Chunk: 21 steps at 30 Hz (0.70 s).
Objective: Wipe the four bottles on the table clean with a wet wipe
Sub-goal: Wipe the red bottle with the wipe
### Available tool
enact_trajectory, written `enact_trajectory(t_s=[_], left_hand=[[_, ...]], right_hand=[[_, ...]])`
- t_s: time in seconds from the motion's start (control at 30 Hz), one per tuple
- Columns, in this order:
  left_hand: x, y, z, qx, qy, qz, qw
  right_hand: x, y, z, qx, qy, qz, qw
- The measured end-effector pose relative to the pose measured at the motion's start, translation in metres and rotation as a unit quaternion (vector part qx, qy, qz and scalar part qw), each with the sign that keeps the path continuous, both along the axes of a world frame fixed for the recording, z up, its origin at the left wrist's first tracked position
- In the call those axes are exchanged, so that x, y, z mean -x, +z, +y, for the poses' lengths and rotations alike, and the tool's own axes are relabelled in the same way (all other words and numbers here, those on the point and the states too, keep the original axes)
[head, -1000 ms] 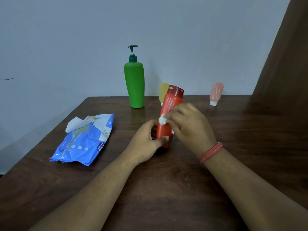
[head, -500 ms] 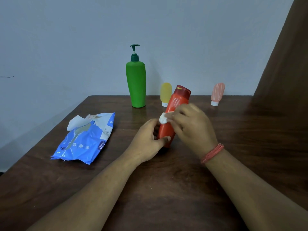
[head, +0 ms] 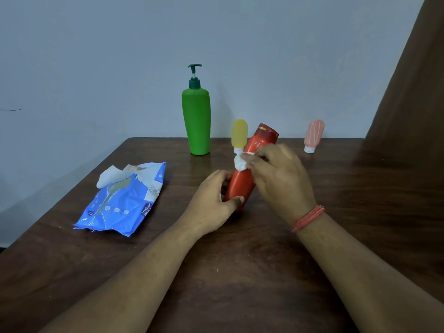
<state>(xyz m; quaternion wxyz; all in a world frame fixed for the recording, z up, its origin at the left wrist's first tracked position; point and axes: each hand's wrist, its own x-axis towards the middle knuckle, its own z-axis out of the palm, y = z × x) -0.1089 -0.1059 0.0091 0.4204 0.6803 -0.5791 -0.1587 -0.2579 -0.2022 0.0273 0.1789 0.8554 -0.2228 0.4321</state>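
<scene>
The red bottle [head: 242,183] stands near the middle of the dark wooden table [head: 240,272], its base on the wood and its dark red cap tilted to the far right. The left hand [head: 211,203] grips its lower part, thumb curled across the near side and fingers wrapped round the far side. The right hand [head: 281,179] pinches a bunched white wet wipe [head: 241,161] between its fingertips and presses it against the bottle's upper left side, just below the cap (a red thread band [head: 308,218] circles that wrist). Just behind the red bottle, a small yellow bottle [head: 239,135] stands on its white cap. Farther left, near the far edge, stands the green pump bottle [head: 196,121], upright. A small pink bottle [head: 313,135] stands on its white cap at the far right, well apart from the other 3. On the left lies a blue wipes packet [head: 125,200], flat, with 1 white wipe poking from its opening
</scene>
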Motion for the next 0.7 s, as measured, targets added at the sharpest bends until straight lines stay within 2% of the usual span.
enact_trajectory(t_s=[0.1, 0.27, 0.37, 0.53, 0.63, 0.7], left_hand=[[0.001, 0.001, 0.000, -0.006, 0.001, -0.014, 1.000], [0.000, 0.002, 0.000, -0.015, 0.004, -0.006, 1.000], [0.001, 0.002, -0.001, -0.016, 0.007, -0.014, 1.000], [-0.002, 0.002, -0.001, -0.017, 0.009, 0.007, 1.000], [-0.001, 0.003, -0.001, -0.016, 0.009, -0.002, 1.000], [-0.002, 0.002, -0.002, -0.012, 0.009, 0.001, 1.000]], right_hand=[[0.005, 0.004, -0.008, -0.029, -0.044, -0.076, 0.996], [0.002, -0.002, -0.005, -0.010, -0.017, -0.005, 1.000], [0.006, 0.001, -0.012, -0.050, -0.067, -0.069, 0.994], [0.003, -0.001, -0.001, -0.064, 0.038, -0.010, 0.997], [0.008, 0.004, -0.010, -0.101, 0.016, -0.095, 0.990], [0.005, 0.002, -0.007, -0.113, 0.025, -0.096, 0.989]])
